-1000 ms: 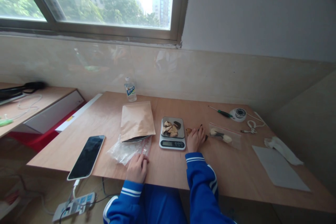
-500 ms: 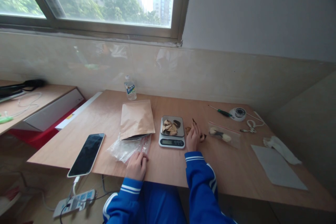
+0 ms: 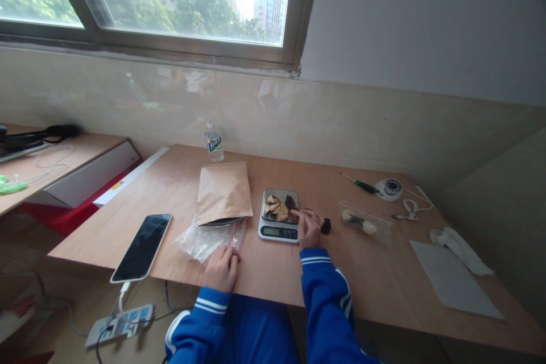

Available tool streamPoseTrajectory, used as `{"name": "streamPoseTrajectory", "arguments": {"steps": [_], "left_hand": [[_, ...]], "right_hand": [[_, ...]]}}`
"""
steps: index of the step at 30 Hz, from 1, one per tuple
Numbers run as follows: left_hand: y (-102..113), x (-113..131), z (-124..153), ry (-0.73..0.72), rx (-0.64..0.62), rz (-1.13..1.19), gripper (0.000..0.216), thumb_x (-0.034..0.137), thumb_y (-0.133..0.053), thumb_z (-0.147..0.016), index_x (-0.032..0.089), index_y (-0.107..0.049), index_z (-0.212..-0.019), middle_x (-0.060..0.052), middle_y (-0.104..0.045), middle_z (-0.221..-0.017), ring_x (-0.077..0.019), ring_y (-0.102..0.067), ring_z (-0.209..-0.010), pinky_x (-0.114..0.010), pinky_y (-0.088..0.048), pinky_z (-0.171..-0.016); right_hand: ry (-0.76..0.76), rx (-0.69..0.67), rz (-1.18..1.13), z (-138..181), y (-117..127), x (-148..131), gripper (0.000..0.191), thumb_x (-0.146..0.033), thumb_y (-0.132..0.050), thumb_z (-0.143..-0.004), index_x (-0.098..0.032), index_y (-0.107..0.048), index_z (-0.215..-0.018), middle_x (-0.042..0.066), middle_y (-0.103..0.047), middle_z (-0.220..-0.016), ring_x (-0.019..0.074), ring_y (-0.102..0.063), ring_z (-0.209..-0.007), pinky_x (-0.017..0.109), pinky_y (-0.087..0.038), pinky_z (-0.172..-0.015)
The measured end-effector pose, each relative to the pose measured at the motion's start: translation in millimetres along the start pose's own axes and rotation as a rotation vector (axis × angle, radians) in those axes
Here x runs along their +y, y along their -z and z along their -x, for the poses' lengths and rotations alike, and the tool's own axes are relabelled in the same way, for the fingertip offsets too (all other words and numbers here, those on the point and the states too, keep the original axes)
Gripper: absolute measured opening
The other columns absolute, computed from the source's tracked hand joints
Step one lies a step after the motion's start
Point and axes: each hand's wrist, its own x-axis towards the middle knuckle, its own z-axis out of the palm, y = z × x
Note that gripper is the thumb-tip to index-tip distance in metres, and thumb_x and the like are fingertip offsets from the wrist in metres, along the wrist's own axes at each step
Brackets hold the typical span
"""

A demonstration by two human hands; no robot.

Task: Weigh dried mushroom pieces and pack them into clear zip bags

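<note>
My right hand (image 3: pixel 309 228) reaches over the right side of a small kitchen scale (image 3: pixel 279 232). Its fingers are pinched together at a thin dark dried slice, which touches or nearly touches the weighing plate. Several pale tan dried slices (image 3: pixel 280 211) lie on the plate with a dark slice (image 3: pixel 290 202) beside them. Another dark piece (image 3: pixel 326 226) rests on the table, partly behind my right hand. My left hand (image 3: pixel 222 269) is loosely closed at the edge of a clear zip bag (image 3: pixel 205 242); whether it grips the bag is hidden.
A brown paper pouch (image 3: pixel 224 193) lies left of the scale, with a phone (image 3: pixel 142 248) farther left and a bottle (image 3: pixel 214 143) behind. To the right are a zip bag with pale contents (image 3: pixel 364 222), a screwdriver (image 3: pixel 364 186), a round white camera (image 3: pixel 389 188) and a grey sheet (image 3: pixel 452 278).
My right hand has moved left from the loose pieces on the table to the scale's plate, carrying a dark slice. My left hand stays where it was. The view has shifted slightly.
</note>
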Motion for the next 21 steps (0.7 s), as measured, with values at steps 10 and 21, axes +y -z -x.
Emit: {"name": "streamPoseTrajectory", "arguments": {"steps": [10,21], "left_hand": [[1.1,2.9,0.4,-0.038,0.032,-0.046,0.027,0.018,-0.038,-0.084,0.021,-0.055,-0.064,-0.003,-0.057,-0.07,-0.0171,-0.056,-0.07,-0.029,-0.044,-0.068],[14.8,0.0,16.4,-0.266,0.064,0.195,0.026,0.013,-0.038,-0.086,0.02,-0.059,-0.073,-0.002,-0.06,-0.076,-0.0138,-0.057,-0.072,-0.026,-0.045,-0.07]], "right_hand": [[-0.16,0.202,-0.015,-0.6,-3.8,8.1,0.04,-0.028,-0.031,-0.091,-0.017,-0.067,-0.079,0.007,-0.067,-0.08,0.0199,-0.055,-0.079,0.033,-0.033,-0.08],[-0.288,0.183,-0.13,-1.3,-10.2,13.5,0.036,-0.031,-0.036,-0.086,-0.019,-0.066,-0.07,0.007,-0.065,-0.077,0.021,-0.055,-0.08,0.033,-0.037,-0.08]]}}
